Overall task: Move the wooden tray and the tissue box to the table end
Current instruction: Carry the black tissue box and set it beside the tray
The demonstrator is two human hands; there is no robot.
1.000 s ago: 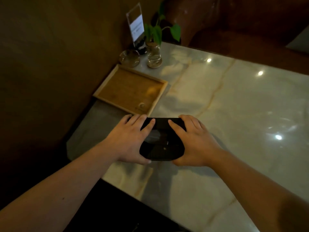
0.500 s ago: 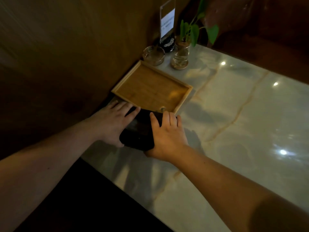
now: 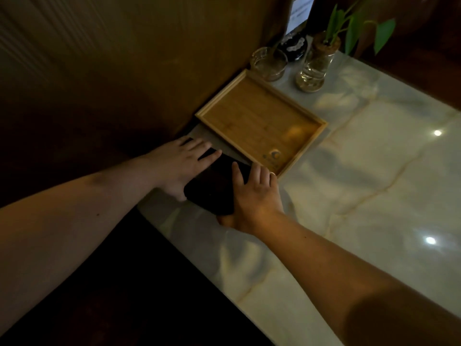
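Note:
A black tissue box [image 3: 214,186] lies on the marble table [image 3: 361,196] close to the wall, just in front of the wooden tray [image 3: 259,121]. My left hand [image 3: 179,163] presses on the box's left side, fingers spread over its top. On the box's right side rests my right hand [image 3: 252,196], whose fingertips reach the tray's near rim. The tray is empty and sits against the wall with one long side along it. Much of the box is hidden under my hands.
Beyond the tray stand a glass ashtray [image 3: 269,62], a glass vase with a green plant [image 3: 315,63] and a sign holder [image 3: 296,23]. A brown wall [image 3: 149,71] runs along the table's left side. The table's near edge drops to dark floor.
Both hands have pushed the tissue box left and away, from the open table to a spot against the tray's near rim by the wall. The tray has stayed put.

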